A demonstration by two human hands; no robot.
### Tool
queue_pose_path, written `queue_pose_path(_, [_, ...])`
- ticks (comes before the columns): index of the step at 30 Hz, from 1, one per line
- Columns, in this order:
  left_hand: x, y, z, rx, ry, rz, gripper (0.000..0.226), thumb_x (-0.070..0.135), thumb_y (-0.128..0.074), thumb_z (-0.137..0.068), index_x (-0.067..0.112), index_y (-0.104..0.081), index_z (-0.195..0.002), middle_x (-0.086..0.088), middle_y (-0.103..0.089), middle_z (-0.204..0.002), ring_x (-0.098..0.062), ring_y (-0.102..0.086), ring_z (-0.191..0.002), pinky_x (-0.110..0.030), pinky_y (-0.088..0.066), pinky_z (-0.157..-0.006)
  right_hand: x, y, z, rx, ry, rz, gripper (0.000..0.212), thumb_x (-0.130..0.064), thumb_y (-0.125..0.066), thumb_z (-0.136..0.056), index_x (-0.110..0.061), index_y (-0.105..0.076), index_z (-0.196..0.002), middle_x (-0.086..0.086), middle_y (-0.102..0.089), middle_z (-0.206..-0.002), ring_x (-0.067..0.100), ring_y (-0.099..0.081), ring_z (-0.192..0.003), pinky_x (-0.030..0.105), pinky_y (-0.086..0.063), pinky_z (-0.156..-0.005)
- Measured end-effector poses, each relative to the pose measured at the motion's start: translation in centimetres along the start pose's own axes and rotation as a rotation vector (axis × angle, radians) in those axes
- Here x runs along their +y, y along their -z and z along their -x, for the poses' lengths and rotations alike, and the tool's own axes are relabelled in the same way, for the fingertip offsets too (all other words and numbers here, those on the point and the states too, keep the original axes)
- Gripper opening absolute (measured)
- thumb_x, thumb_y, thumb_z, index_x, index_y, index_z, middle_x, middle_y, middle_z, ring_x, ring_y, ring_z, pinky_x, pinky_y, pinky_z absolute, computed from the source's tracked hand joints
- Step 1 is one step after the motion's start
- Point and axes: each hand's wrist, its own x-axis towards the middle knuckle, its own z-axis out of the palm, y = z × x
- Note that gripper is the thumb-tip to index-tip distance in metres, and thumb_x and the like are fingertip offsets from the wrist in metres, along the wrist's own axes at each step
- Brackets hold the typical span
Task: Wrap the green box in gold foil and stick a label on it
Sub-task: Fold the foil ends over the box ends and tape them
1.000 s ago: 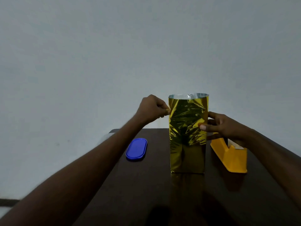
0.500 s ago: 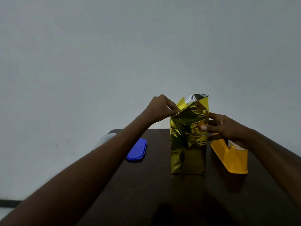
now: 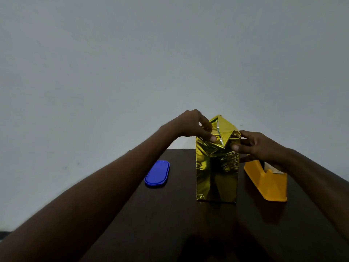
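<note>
Tall box wrapped in crinkled gold foil (image 3: 217, 167) stands upright on dark tabletop (image 3: 170, 214); contents hidden. Left hand (image 3: 192, 123) and right hand (image 3: 258, 146) fingers pinch its folded top flaps.

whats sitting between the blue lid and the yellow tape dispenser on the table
In the head view, the gold-wrapped box stands upright between the blue lid and the yellow tape dispenser, apart from both, with bare dark table on either side.

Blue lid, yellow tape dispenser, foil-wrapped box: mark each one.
Blue lid (image 3: 157, 173), head view, middle of its top.
Yellow tape dispenser (image 3: 268, 183), head view, its near sloping side.
Foil-wrapped box (image 3: 216, 173), head view, its front face.
</note>
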Motion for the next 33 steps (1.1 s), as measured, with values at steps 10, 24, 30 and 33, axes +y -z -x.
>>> queue_pose_path(10, [0.8, 0.7, -0.3, -0.111, 0.041, 0.011, 0.050, 0.046, -0.082, -0.072, 0.022, -0.071, -0.114, 0.008, -0.069, -0.113, -0.005, -0.059, -0.095, -0.021, -0.042, -0.075, -0.6, -0.2, 0.3, -0.001, -0.017, 0.002, 0.053, -0.033, -0.071, -0.074, -0.034, -0.060, -0.125, -0.001, -0.069, -0.121, 0.015, -0.069, -0.105, 0.030, -0.059, -0.073])
queue_pose_path(24, [1.1, 0.0, -0.1, -0.065, 0.065, 0.046, 0.053, 0.045, -0.085, -0.067, 0.022, -0.069, -0.111, 0.007, -0.068, -0.110, -0.008, -0.059, -0.097, -0.020, -0.043, -0.070, -4.4, -3.1, -3.0, 0.277, -0.365, 0.091, 0.096, -0.075, -0.073, -0.056, -0.006, -0.058, -0.122, 0.016, -0.068, -0.108, 0.035, -0.069, -0.092, 0.055, -0.059, -0.072])
queue_pose_path(30, [0.9, 0.5, 0.6, -0.104, 0.050, 0.080, 0.054, 0.044, -0.081, -0.074, 0.019, -0.067, -0.120, 0.005, -0.066, -0.115, -0.009, -0.059, -0.098, -0.021, -0.045, -0.076, -5.0, -3.6, -3.3, 0.309, -0.396, 0.128, 0.079, -0.059, -0.075, -0.063, -0.005, -0.056, -0.118, 0.018, -0.066, -0.104, 0.035, -0.069, -0.088, 0.055, -0.059, -0.075])
queue_pose_path(33, [1.0, 2.0, 1.1, -0.172, 0.068, 0.137, 0.046, 0.049, -0.069, -0.085, 0.024, -0.065, -0.124, 0.005, -0.065, -0.120, -0.010, -0.059, -0.109, -0.026, -0.051, -0.086, -4.9, -3.5, -3.2, 0.309, -0.417, 0.122, 0.072, -0.056, -0.075, -0.068, -0.006, -0.055, -0.116, 0.018, -0.065, -0.105, 0.036, -0.068, -0.089, 0.057, -0.058, -0.076])
